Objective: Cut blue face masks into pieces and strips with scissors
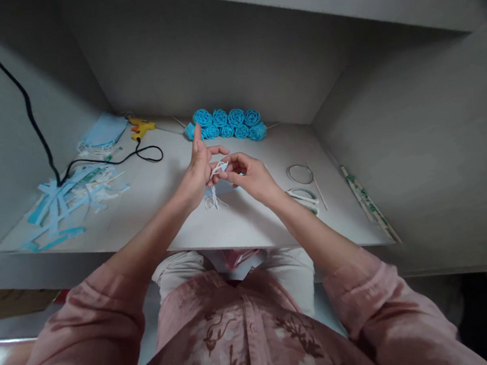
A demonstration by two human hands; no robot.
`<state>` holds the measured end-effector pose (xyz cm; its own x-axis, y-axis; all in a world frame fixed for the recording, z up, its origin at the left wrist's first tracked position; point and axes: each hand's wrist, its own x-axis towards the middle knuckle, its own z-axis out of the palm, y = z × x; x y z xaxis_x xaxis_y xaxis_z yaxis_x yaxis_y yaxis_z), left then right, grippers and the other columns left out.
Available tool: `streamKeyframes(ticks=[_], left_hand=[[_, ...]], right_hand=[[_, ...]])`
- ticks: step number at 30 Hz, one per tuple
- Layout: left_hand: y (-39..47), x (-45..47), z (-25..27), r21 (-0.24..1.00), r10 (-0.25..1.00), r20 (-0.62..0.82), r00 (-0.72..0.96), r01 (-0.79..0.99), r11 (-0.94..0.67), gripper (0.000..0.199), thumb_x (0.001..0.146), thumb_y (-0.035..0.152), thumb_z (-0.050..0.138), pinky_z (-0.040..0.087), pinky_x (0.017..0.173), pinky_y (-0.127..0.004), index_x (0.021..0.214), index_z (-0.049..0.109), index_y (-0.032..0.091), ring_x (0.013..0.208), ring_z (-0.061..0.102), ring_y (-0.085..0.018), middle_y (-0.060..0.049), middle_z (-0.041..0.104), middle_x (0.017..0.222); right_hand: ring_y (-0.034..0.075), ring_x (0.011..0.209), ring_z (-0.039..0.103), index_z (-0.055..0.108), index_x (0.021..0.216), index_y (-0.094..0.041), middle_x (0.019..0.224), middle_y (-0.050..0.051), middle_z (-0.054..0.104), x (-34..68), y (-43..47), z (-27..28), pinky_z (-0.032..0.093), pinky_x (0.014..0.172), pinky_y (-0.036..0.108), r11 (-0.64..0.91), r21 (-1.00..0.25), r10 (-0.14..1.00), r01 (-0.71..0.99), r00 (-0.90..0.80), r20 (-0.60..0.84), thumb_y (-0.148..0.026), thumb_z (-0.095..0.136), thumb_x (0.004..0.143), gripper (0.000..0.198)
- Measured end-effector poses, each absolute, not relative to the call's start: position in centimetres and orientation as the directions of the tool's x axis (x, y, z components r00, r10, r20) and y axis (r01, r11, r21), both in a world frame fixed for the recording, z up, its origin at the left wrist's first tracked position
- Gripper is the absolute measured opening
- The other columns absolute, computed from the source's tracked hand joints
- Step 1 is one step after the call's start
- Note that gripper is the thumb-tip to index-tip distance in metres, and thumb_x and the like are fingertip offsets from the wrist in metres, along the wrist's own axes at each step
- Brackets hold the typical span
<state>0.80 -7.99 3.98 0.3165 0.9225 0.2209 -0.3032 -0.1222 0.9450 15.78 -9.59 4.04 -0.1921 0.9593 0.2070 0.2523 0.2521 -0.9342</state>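
Note:
Over the middle of the white table my two hands meet around a small bundle of white elastic cord with a bit of blue mask material. My left hand has one finger pointing up, while its other fingers close on the cord. From the right, my right hand pinches at the same bundle with thumb and fingertips. Just below them lies a pale blue piece of face mask, partly hidden by my hands. More white cord hangs or lies in front of it; I cannot tell which.
Blue crepe roses lie in rows at the back. On the left are a yellow glue gun with a black cord, stacked masks and cut strips. Scissors, a wire ring and green-patterned strips lie right.

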Motion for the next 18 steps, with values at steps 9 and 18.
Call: streamKeyframes(ticks=[9, 18], left_hand=[[-8.0, 1.5, 3.9, 0.974, 0.938, 0.138, 0.319, -0.217, -0.070, 0.067, 0.094, 0.065, 0.021, 0.026, 0.044, -0.020, 0.152, -0.002, 0.040, 0.059, 0.048, -0.008, -0.008, 0.054, 0.108], [-7.5, 1.4, 3.1, 0.965, 0.933, 0.127, 0.337, -0.258, -0.038, 0.067, 0.095, 0.061, 0.027, 0.025, 0.042, -0.020, 0.153, 0.003, 0.038, 0.052, 0.043, -0.006, -0.004, 0.056, 0.098]], right_hand=[[0.015, 0.074, 0.058, 0.061, 0.082, -0.020, 0.083, 0.001, 0.067, 16.1, -10.4, 3.8, 0.042, 0.073, 0.027, 0.444, -0.720, 0.895, 0.534, -0.221, 0.387, -0.032, 0.056, 0.085, 0.014], [0.013, 0.070, 0.060, 0.058, 0.085, -0.019, 0.077, 0.000, 0.065, 17.1, -9.8, 3.5, 0.042, 0.069, 0.025, 0.390, -0.763, 0.921, 0.515, -0.225, 0.319, -0.034, 0.056, 0.086, 0.016]])
